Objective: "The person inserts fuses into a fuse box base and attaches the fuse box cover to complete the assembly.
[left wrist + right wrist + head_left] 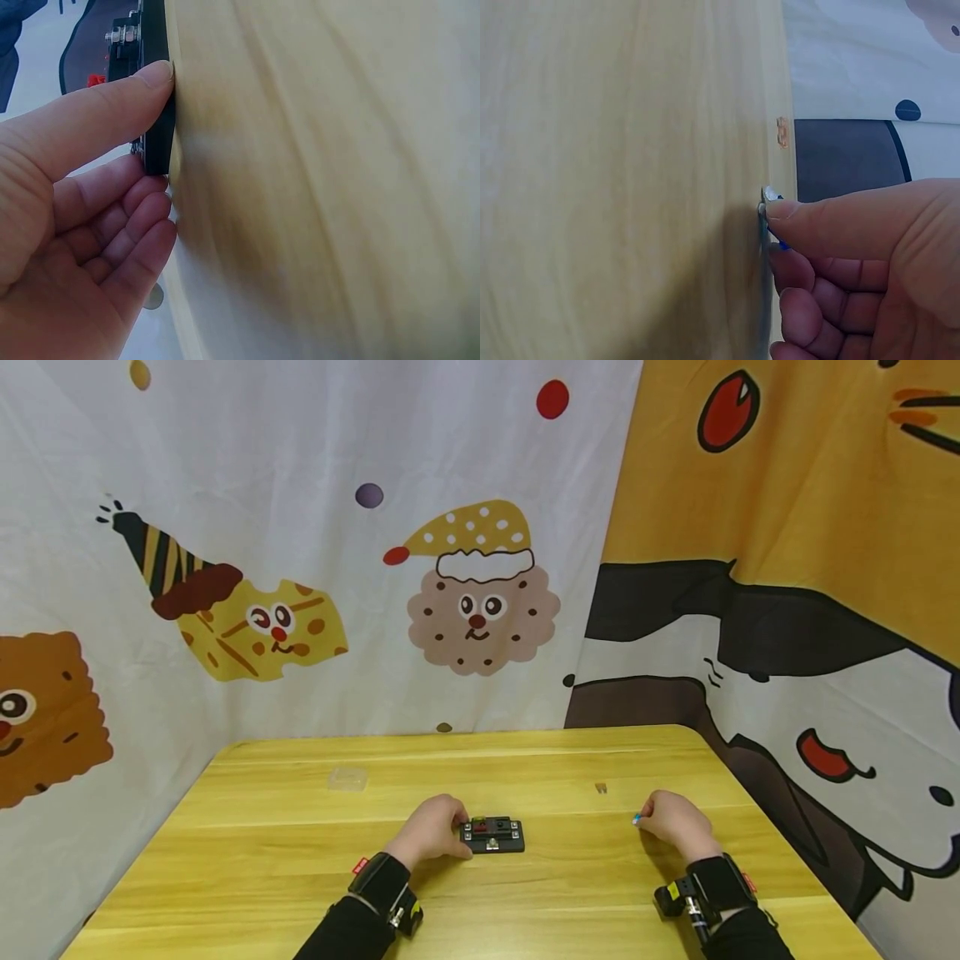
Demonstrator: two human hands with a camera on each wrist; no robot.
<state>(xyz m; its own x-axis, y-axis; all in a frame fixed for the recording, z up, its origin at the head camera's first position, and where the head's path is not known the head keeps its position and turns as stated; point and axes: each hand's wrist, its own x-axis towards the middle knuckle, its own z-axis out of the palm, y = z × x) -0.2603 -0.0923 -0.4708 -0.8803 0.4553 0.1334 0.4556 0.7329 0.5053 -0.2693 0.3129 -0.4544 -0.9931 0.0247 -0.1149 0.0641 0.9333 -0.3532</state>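
A small black block (492,835) with metal screw terminals and a bit of red on top lies flat on the table. My left hand (432,832) grips its left end, thumb (124,105) along the near edge and fingers at the far side. In the left wrist view, bolts and nuts stick up from the block. My right hand (675,822) is off to the right, pinching a tiny blue and silver piece (637,819) between thumb and fingertip just over the tabletop. Most of that piece is hidden by the fingers in the right wrist view.
A small copper-coloured piece (601,787) lies on the table beyond and left of the right hand. Farther back on the left sits a clear plastic box (348,778). The wooden table (285,868) ends at a printed curtain (300,460).
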